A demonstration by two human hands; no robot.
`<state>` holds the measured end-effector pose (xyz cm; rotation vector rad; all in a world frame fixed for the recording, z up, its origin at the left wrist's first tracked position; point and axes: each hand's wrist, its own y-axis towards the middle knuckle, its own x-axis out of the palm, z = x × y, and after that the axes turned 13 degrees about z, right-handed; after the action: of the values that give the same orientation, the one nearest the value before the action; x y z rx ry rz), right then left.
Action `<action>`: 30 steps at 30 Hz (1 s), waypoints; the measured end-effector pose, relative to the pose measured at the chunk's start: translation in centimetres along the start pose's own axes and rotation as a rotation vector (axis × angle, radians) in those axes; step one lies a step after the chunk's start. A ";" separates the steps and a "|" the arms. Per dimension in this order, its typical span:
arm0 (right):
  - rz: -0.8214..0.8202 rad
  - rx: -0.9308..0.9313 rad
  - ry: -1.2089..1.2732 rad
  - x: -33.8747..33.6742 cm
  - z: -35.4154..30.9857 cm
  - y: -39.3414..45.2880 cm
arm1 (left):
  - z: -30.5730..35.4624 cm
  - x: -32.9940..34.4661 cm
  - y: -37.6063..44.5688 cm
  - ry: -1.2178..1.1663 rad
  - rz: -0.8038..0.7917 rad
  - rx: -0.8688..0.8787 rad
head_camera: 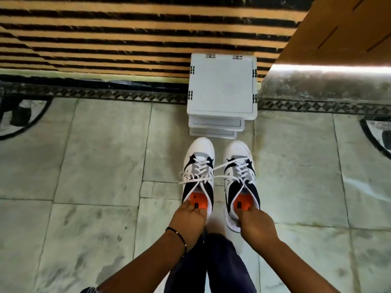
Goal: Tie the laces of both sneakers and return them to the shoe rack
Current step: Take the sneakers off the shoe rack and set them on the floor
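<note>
Two white, grey and black sneakers with orange insoles are side by side over the tiled floor, toes pointing away from me. My left hand (190,216) grips the heel of the left sneaker (198,166). My right hand (254,223) grips the heel of the right sneaker (241,170). White laces (213,171) run loose and stretch across from one shoe to the other. Just beyond the toes stands the white stacked shoe rack (221,87), seen from above, with lower trays stepping out toward the shoes.
A striped tan and black wall (127,32) rises behind the rack. A wooden panel (342,28) and a shiny ledge (325,81) are at the upper right. My dark trouser legs (211,267) are below the hands. Marble floor tiles (95,166) spread to both sides.
</note>
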<state>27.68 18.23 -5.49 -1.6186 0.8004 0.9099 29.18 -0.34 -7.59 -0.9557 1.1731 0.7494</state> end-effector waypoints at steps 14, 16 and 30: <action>0.285 -0.166 -0.128 27.7 6.5 18.1 | -4.5 29.8 12.7 0.083 0.020 0.186; 0.316 -0.205 -0.140 29.8 7.0 18.8 | -5.0 31.9 13.1 0.087 0.048 0.248; 0.351 -0.506 -0.110 29.9 9.2 20.1 | -5.8 33.5 13.6 0.069 0.142 0.314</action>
<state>23.43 21.46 -42.31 -1.8663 0.8344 1.5342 22.84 0.18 -43.69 -0.6458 1.3826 0.6244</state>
